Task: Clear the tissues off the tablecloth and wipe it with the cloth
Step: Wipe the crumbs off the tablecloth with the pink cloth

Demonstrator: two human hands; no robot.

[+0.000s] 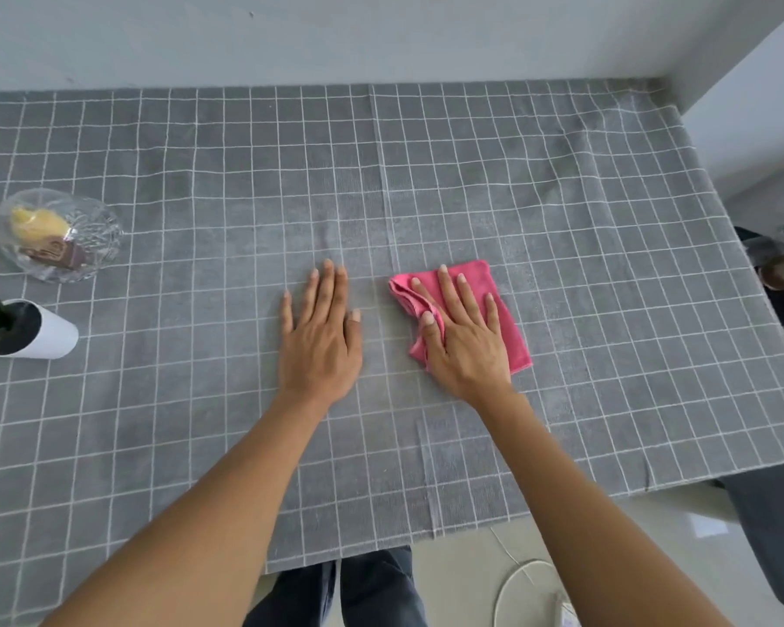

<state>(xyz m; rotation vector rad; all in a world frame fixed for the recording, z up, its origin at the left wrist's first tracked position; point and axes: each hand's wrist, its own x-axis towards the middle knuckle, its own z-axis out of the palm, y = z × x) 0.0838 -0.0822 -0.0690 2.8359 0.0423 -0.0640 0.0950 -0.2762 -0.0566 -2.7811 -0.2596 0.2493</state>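
cloth [508, 319] lies on the tablecloth [562, 196] under the right hand [465, 339] — left hand [320, 337] just beside it.

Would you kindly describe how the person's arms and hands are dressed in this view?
Both arms are bare to the frame's edge, with no sleeves showing. The left hand and right hand wear no gloves, rings, watch or bracelets. The fingernails look short and unpainted.

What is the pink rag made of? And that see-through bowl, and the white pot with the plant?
The pink cloth looks like soft microfiber or terry: fuzzy, matte, bunched into folds. The clear bowl looks like cut glass, perhaps plastic: transparent with sparkly ridges. The white pot seems ceramic or plastic: smooth and plain; which one can't be told.
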